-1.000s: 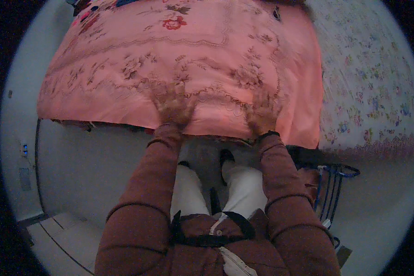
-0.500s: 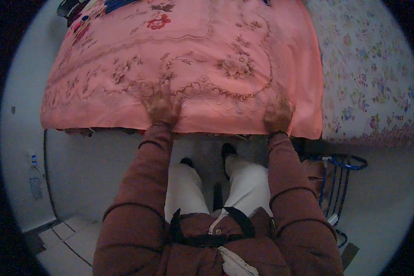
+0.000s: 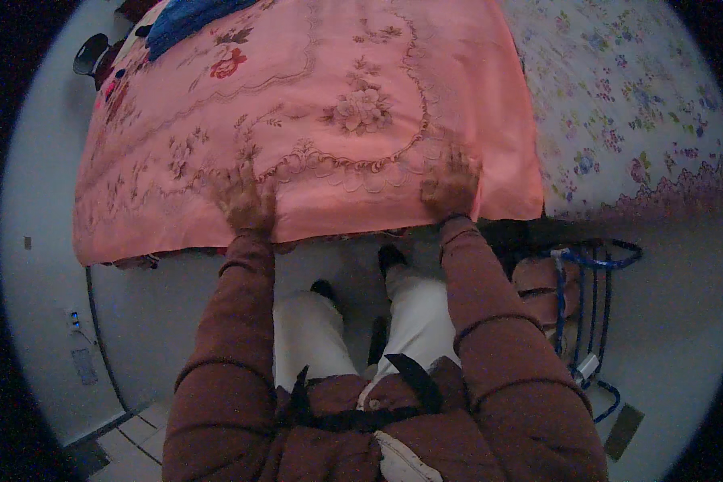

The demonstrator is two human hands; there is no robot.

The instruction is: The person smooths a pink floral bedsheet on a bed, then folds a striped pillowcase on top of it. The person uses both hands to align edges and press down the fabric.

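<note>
A pink bedspread point(image 3: 297, 88) with brown flowers and scalloped borders covers the bed before me. My left hand point(image 3: 245, 202) lies flat on it by the front edge, fingers spread and pointing away from me. Further right, near the bedspread's right corner, my right hand point(image 3: 451, 183) also rests palm down with fingers stretched out. Neither hand grips the cloth. Both arms reach forward in brown sleeves.
To the right is a white flowered cover point(image 3: 610, 104) with a lace-like edge. Below it stands a blue metal frame point(image 3: 582, 297) beside a brown bag-like object point(image 3: 537, 293). Blue cloth point(image 3: 197, 26) lies on the bed's far left. A socket point(image 3: 75, 321) is on the left wall.
The view has turned, so the bed appears tilted and shifted left, with more of the blue cloth showing. Both hands still press flat near the front edge.
</note>
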